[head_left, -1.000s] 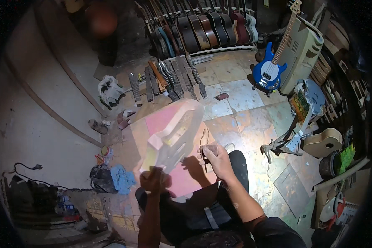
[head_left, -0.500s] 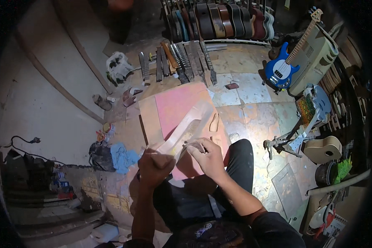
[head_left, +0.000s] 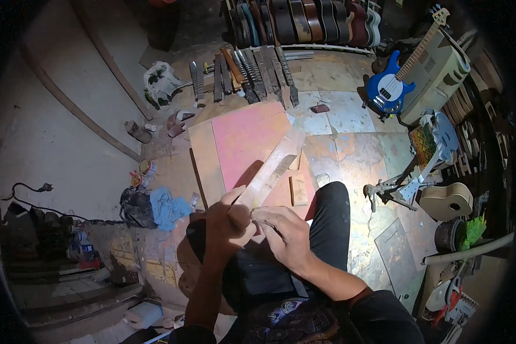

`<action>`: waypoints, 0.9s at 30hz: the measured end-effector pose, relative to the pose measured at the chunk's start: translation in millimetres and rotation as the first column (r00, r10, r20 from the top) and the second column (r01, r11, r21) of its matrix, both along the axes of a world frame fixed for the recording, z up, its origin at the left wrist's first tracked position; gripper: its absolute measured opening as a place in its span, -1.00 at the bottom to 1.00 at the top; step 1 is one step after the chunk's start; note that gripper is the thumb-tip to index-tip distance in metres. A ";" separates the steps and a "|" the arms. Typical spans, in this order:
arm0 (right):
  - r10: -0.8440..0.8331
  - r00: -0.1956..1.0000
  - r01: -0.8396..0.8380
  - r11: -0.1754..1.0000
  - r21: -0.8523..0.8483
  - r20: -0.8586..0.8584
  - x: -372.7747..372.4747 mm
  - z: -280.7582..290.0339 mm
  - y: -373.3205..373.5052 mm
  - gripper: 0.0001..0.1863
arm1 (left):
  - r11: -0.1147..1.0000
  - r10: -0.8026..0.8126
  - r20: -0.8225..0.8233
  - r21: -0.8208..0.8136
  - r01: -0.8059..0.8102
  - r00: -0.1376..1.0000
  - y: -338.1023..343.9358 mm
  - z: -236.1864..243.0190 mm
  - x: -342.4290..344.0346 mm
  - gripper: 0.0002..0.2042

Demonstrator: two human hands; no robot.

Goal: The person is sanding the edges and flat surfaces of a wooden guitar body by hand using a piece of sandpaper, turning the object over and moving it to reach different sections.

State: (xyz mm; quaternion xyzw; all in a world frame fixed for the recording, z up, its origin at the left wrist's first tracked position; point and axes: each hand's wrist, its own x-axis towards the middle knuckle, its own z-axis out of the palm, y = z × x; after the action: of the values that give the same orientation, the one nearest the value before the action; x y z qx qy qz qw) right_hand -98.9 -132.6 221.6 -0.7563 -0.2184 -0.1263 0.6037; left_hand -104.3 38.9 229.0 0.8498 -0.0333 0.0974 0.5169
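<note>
At the frame's centre the left hand (head_left: 226, 221) is gripping a bare guitar neck (head_left: 269, 169) while the right hand (head_left: 284, 232) is pinching a thin tool (head_left: 257, 221) against its near end, so the work on it looks unfinished.

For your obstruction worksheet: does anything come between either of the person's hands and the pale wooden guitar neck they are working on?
Nothing visible does. The left hand grips the near end of the wooden guitar neck directly, and the right hand presses a small thin tool, too small to identify, against that same end. The rest of the neck juts over the pink board.
</note>
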 end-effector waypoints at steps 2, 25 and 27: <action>-0.035 0.996 0.038 0.999 -0.038 0.082 -0.7 2.1 -1.5 -0.79 | 0.999 -0.007 0.020 -0.037 0.008 1.000 -3.4 -1.6 -1.0 -0.41; 0.014 1.000 -0.014 1.000 -0.004 0.009 -1.0 -4.8 3.6 -0.78 | 0.984 0.124 0.082 0.117 -0.133 0.989 -7.2 -26.1 -13.6 -0.36; -0.036 0.999 0.034 0.998 -0.047 -0.034 4.7 -13.4 0.8 -0.78 | 0.980 0.132 0.127 0.136 -0.149 0.983 -16.4 -16.9 -9.2 -0.38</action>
State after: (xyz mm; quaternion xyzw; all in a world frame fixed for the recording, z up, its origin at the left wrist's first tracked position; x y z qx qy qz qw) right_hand -94.2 -131.8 208.2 -0.7759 -0.1975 -0.1186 0.5872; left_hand -113.5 22.5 212.1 0.8780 -0.0106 0.1809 0.4430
